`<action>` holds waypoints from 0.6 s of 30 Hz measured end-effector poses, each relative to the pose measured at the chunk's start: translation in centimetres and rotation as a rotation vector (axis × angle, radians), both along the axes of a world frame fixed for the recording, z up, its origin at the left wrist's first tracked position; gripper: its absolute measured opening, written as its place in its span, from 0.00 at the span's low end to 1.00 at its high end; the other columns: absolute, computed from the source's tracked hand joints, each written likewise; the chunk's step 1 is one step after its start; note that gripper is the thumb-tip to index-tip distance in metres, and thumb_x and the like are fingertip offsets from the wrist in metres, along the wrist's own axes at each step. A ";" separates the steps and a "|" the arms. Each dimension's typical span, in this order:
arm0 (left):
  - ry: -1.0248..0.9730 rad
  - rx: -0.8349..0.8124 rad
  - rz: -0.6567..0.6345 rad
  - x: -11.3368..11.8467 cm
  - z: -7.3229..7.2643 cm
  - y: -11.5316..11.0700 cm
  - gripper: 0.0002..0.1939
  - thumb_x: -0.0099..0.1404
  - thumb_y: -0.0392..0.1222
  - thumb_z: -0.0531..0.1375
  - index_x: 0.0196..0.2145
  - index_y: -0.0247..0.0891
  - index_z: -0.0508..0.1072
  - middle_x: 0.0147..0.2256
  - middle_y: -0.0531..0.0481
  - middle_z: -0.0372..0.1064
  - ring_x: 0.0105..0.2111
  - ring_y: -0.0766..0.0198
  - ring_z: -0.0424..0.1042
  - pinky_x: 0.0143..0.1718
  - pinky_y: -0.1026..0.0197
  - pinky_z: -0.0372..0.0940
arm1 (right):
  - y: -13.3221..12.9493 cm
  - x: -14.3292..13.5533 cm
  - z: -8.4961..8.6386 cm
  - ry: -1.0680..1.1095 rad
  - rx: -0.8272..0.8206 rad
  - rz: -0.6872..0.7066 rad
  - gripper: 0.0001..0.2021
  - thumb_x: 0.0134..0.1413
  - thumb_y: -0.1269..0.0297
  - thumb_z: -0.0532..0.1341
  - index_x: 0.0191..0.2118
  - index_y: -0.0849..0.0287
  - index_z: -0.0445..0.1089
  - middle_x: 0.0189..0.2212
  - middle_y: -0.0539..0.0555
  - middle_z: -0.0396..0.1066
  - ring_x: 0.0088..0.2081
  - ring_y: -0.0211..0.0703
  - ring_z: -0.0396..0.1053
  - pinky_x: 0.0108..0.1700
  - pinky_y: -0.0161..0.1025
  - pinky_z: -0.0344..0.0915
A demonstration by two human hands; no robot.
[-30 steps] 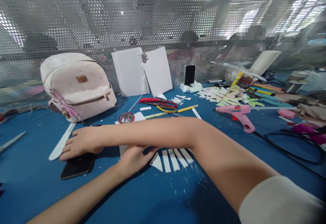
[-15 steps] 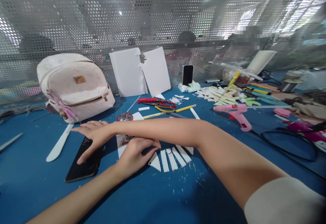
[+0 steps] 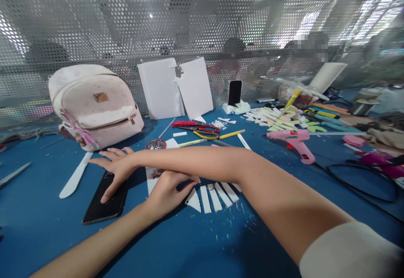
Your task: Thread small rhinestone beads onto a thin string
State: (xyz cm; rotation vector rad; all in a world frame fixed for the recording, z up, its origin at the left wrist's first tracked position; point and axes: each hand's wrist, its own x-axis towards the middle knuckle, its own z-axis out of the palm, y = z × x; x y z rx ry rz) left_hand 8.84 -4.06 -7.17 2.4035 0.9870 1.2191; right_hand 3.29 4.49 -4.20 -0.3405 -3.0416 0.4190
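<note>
My right forearm crosses over my left one. My right hand (image 3: 117, 167) is spread, fingers apart, over a black phone (image 3: 105, 200) lying flat, with the thumb on or just above its screen. My left hand (image 3: 172, 191) is curled beneath the right forearm, thumb and fingers drawn together. What they hold, if anything, is hidden. Beside those fingertips lie a white triangular piece (image 3: 193, 201) and several white strips (image 3: 216, 198) fanned out. Partly covered by my arms are a white sheet (image 3: 150, 181) and a round red-rimmed dish of small dark bits (image 3: 155, 144).
A white knife (image 3: 74, 181) lies left of the phone, before a pale backpack (image 3: 97, 105). Red-handled scissors (image 3: 195, 125), two white boards (image 3: 179, 88) and an upright phone (image 3: 234, 92) stand or lie behind. A pink glue gun (image 3: 295, 141) with its cord lies right.
The whole view has shifted slightly. My right hand's fingers look a little more raised and spread; my left hand keeps nearly the same pose.
</note>
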 end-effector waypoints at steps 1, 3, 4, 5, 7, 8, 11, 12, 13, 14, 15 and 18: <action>-0.001 0.000 0.002 0.0 0.0 0.0 0.07 0.64 0.30 0.63 0.36 0.38 0.80 0.34 0.49 0.82 0.36 0.59 0.81 0.41 0.62 0.73 | 0.0 0.0 0.0 -0.010 -0.004 0.001 0.60 0.42 0.35 0.67 0.73 0.55 0.36 0.73 0.63 0.30 0.73 0.61 0.26 0.69 0.64 0.33; -0.001 -0.004 0.004 0.0 0.0 0.0 0.07 0.64 0.30 0.62 0.36 0.38 0.80 0.34 0.49 0.82 0.36 0.58 0.81 0.40 0.62 0.73 | 0.1 -0.1 -0.1 -0.017 -0.006 0.003 0.60 0.43 0.35 0.67 0.73 0.55 0.35 0.73 0.63 0.30 0.73 0.60 0.26 0.69 0.63 0.32; -0.001 -0.005 0.005 0.0 0.0 0.0 0.07 0.64 0.30 0.62 0.36 0.38 0.80 0.34 0.49 0.82 0.36 0.58 0.81 0.40 0.61 0.73 | 0.1 -0.1 -0.1 -0.016 -0.007 0.002 0.59 0.43 0.36 0.67 0.73 0.54 0.35 0.73 0.63 0.30 0.73 0.60 0.26 0.69 0.63 0.32; -0.002 -0.006 0.006 0.0 0.0 0.0 0.07 0.64 0.30 0.62 0.37 0.38 0.80 0.34 0.49 0.82 0.36 0.58 0.81 0.40 0.61 0.73 | 0.2 -0.1 -0.1 -0.012 -0.008 -0.001 0.59 0.44 0.36 0.67 0.73 0.54 0.36 0.73 0.63 0.30 0.73 0.60 0.27 0.69 0.63 0.33; -0.002 -0.005 0.009 0.0 0.0 0.0 0.07 0.64 0.30 0.63 0.36 0.38 0.80 0.34 0.48 0.82 0.36 0.57 0.81 0.41 0.60 0.74 | 0.2 0.0 -0.1 -0.003 -0.006 -0.006 0.59 0.44 0.36 0.67 0.73 0.54 0.36 0.73 0.63 0.30 0.73 0.60 0.27 0.69 0.64 0.33; -0.003 -0.004 0.011 0.0 0.1 0.0 0.07 0.64 0.31 0.63 0.36 0.38 0.80 0.34 0.48 0.82 0.36 0.57 0.81 0.41 0.60 0.74 | 0.1 0.0 -0.1 -0.001 -0.004 -0.006 0.59 0.43 0.36 0.67 0.73 0.54 0.36 0.73 0.63 0.30 0.73 0.60 0.27 0.69 0.64 0.33; -0.003 -0.002 0.014 0.0 0.1 -0.1 0.07 0.63 0.30 0.63 0.36 0.38 0.80 0.34 0.48 0.82 0.36 0.56 0.81 0.40 0.60 0.74 | 0.0 0.1 -0.1 0.011 -0.005 -0.006 0.58 0.43 0.37 0.67 0.73 0.55 0.38 0.73 0.63 0.31 0.73 0.60 0.28 0.69 0.64 0.32; -0.003 -0.003 0.014 0.0 0.1 -0.1 0.07 0.63 0.30 0.63 0.36 0.38 0.80 0.34 0.48 0.82 0.36 0.57 0.81 0.40 0.60 0.74 | 0.0 0.1 -0.1 0.019 -0.010 -0.008 0.58 0.43 0.37 0.68 0.73 0.54 0.38 0.73 0.63 0.31 0.73 0.60 0.29 0.69 0.65 0.33; -0.003 -0.006 0.012 0.0 0.1 -0.1 0.07 0.64 0.30 0.63 0.36 0.38 0.80 0.34 0.48 0.82 0.36 0.57 0.81 0.40 0.60 0.74 | 0.0 0.1 -0.2 0.029 -0.016 -0.010 0.58 0.43 0.37 0.68 0.72 0.54 0.39 0.73 0.63 0.32 0.73 0.60 0.29 0.69 0.65 0.33; -0.003 -0.010 0.010 0.0 0.1 -0.1 0.07 0.64 0.31 0.63 0.36 0.38 0.80 0.34 0.48 0.82 0.36 0.57 0.81 0.40 0.60 0.74 | -0.1 0.0 -0.3 0.039 -0.021 -0.015 0.58 0.42 0.38 0.69 0.72 0.54 0.40 0.73 0.63 0.33 0.73 0.61 0.29 0.69 0.66 0.34; -0.003 -0.013 0.008 0.0 0.1 0.0 0.07 0.64 0.31 0.62 0.36 0.38 0.80 0.34 0.48 0.82 0.36 0.57 0.81 0.40 0.60 0.74 | 0.0 0.0 -0.4 0.049 -0.026 -0.021 0.58 0.41 0.38 0.69 0.72 0.54 0.41 0.73 0.62 0.33 0.73 0.61 0.30 0.69 0.66 0.34; -0.004 -0.020 0.003 0.0 0.0 0.0 0.07 0.64 0.31 0.63 0.37 0.38 0.80 0.35 0.48 0.82 0.36 0.57 0.81 0.41 0.60 0.73 | 0.2 0.0 -0.4 0.053 -0.062 -0.021 0.60 0.39 0.39 0.71 0.72 0.55 0.41 0.73 0.63 0.34 0.73 0.60 0.29 0.69 0.65 0.34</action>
